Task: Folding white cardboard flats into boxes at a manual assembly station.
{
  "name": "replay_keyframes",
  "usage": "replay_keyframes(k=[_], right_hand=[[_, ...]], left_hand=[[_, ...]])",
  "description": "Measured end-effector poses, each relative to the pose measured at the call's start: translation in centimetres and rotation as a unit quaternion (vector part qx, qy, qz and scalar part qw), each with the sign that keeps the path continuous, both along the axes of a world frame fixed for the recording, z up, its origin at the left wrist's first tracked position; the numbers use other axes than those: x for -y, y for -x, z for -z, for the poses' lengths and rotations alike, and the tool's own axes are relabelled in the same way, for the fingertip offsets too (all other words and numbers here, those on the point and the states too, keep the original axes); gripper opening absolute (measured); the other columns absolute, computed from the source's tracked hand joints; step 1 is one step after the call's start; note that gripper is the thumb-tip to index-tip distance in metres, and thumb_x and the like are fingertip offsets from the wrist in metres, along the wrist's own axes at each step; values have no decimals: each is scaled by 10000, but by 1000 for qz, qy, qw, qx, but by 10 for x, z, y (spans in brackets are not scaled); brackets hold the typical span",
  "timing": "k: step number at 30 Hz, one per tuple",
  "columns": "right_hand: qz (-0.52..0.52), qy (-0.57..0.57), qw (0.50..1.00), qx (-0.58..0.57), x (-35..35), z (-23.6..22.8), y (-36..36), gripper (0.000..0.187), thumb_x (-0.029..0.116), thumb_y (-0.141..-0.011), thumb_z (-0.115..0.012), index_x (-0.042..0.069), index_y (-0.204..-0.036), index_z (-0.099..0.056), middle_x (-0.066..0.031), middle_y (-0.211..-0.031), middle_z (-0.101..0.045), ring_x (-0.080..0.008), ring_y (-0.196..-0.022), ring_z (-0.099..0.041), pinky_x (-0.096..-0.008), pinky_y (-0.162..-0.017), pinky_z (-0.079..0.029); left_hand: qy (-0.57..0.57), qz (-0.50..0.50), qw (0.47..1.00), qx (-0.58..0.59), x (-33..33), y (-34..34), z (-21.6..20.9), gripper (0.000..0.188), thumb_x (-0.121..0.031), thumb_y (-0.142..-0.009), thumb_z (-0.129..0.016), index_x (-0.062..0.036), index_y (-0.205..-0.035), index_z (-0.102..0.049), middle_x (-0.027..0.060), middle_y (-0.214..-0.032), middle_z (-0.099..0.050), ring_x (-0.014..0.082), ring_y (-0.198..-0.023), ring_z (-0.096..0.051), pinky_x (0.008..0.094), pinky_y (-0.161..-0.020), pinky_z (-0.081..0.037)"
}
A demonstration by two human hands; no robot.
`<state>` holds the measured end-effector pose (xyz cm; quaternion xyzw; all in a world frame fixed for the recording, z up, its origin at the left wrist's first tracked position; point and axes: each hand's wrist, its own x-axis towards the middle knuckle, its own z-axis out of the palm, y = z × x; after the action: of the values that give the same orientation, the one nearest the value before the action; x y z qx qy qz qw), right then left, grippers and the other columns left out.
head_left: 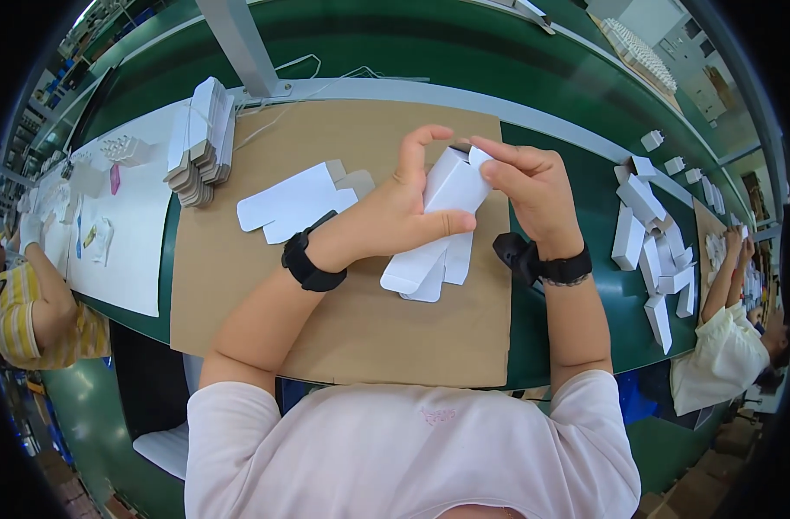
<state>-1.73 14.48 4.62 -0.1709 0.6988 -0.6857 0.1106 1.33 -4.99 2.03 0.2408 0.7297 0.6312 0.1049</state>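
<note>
A small white carton [452, 183] stands tilted in my hands over the brown cardboard sheet [343, 333]. My left hand [405, 195] grips its side, thumb across the near face and index finger raised off it. With thumb and fingers, my right hand [524, 186] pinches a flap at the carton's upper end. The far end of the carton is partly uncovered, showing a dark gap. Below it, white flaps or a flat carton blank [425, 272] reach toward me; where one ends and the other begins I cannot tell. Left of my hands lies another flat carton blank [300, 201].
Stacked flat blanks [203, 143] lie at the cardboard's far left corner. Several folded white cartons [654, 233] are heaped on the green table at right. A metal post [239, 48] rises at the back. People work at left [44, 303] and right [723, 346].
</note>
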Motion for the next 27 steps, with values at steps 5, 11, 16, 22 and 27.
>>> replay_keyframes(k=[5, 11, 16, 22, 27], right_hand=[[-64, 24, 994, -84, -2, 5, -5, 270, 96, -846, -590, -20, -1088, -623, -81, -1006, -646, -119, -845, -568, -239, -782, -452], [-3, -70, 991, -116, -14, 6, -12, 334, 115, -834, -619, 13, -1151, -593, -92, -1154, -598, -113, -975, -557, -245, -868, -433], [359, -359, 732, -454, -110, -21, 11, 313, 88, -779, -662, 71, -1091, -633, -102, -1122, -616, -189, -991, -588, -286, -866, -442], [282, -386, 787, -391, -102, 22, 2, 300, 123, -762, -685, 86, -1057, -644, -96, -947, -655, -182, -878, -615, -275, -795, -466], [101, -355, 920, -131, -26, 54, -33, 427, 154, -763, -668, 52, -1160, -548, -123, -840, -640, -184, -691, -618, -287, -649, -494]], left_hand=[[-11, -33, 999, 1, -2, -2, -2, 811, -307, -808, -668, -61, -1316, -85, 217, -1053, -485, 270, -986, -539, 347, -816, -450], [-34, -101, 994, -13, -11, -1, 11, 810, -399, -795, -668, -9, -1306, -175, 226, -942, -556, 286, -932, -564, 361, -760, -469], [364, -187, 900, -148, 1, -5, 20, 764, -398, -678, -735, 40, -1212, -409, 304, -972, -552, 414, -927, -545, 435, -749, -473], [320, -106, 932, -134, -18, -15, 40, 699, -103, -644, -729, 30, -1226, -364, 270, -895, -577, 418, -900, -556, 420, -801, -459], [269, -114, 956, -5, -18, -10, 38, 726, -35, -644, -698, -30, -1254, -304, 255, -970, -539, 377, -910, -556, 392, -795, -464]])
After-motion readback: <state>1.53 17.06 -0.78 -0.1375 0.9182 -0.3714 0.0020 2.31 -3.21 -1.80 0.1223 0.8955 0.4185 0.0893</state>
